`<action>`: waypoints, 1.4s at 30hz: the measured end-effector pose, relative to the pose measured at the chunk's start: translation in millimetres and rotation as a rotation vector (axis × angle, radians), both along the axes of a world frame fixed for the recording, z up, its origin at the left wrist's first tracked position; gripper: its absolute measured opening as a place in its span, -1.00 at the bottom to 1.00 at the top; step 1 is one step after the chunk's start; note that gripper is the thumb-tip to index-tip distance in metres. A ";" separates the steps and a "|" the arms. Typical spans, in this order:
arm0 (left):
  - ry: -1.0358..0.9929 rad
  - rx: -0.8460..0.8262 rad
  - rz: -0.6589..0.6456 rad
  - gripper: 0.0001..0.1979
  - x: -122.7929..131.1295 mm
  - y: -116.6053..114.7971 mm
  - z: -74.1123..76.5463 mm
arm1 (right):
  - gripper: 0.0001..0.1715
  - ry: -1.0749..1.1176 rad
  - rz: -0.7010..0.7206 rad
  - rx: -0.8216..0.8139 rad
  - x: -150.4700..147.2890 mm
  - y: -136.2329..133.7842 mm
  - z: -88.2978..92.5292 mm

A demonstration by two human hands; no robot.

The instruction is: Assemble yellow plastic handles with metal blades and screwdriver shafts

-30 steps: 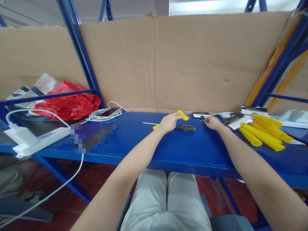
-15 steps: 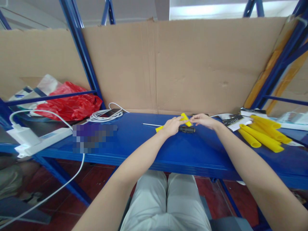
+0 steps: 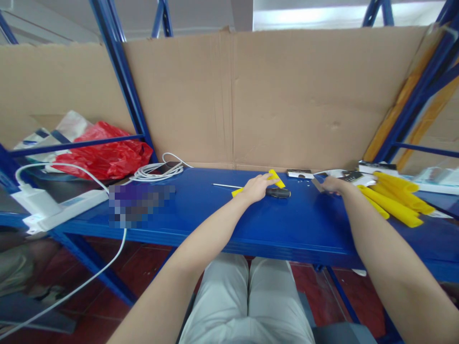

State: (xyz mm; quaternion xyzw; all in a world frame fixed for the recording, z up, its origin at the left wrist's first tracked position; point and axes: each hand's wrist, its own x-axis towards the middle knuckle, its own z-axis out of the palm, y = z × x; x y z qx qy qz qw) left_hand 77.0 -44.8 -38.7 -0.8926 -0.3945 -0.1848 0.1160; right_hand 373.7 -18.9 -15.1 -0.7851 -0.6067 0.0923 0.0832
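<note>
My left hand (image 3: pixel 256 188) lies closed over a yellow tool, its wide yellow head (image 3: pixel 276 178) showing past the fingertips and a bit of yellow showing behind the palm. Under and beside that hand is a screwdriver, its black handle (image 3: pixel 278 193) pointing right and its thin shaft pointing left. Farther right, my right hand (image 3: pixel 333 185) is low over the table, pinching a thin, flat, greyish strip (image 3: pixel 317 185). Small pale bits (image 3: pixel 308 183) lie just left of the strip.
Yellow tubes (image 3: pixel 401 200) are piled at the right, next to black-and-white packets (image 3: pixel 356 177). A small dark box (image 3: pixel 300 174) lies near the cardboard wall (image 3: pixel 229 105). On the left are a coiled white cable (image 3: pixel 154 173), a red plastic bag (image 3: pixel 107 150) and a power strip (image 3: pixel 71 208).
My right hand has moved right, away from the yellow head, and now has the flat strip in its fingers. The small dark box is uncovered. My left hand has stayed in place.
</note>
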 end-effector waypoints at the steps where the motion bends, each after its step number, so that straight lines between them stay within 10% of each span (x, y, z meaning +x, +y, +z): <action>1: -0.002 -0.001 -0.002 -0.41 0.2 0.3 -0.4 | -0.71 -0.029 -0.004 -0.011 0.8 1.6 -2.7; 15: -0.025 -0.011 -0.012 -0.40 -0.3 1.6 -1.7 | -0.62 -0.140 0.189 0.298 -13.3 24.6 -26.4; 35: -0.001 0.003 -0.013 -0.41 0.0 3.9 -3.2 | -0.39 -0.212 0.273 0.154 -26.0 28.9 -39.8; 42: 0.008 -0.001 -0.011 -0.39 0.8 3.9 -3.1 | -0.49 0.257 0.435 0.364 -60.0 14.2 -12.6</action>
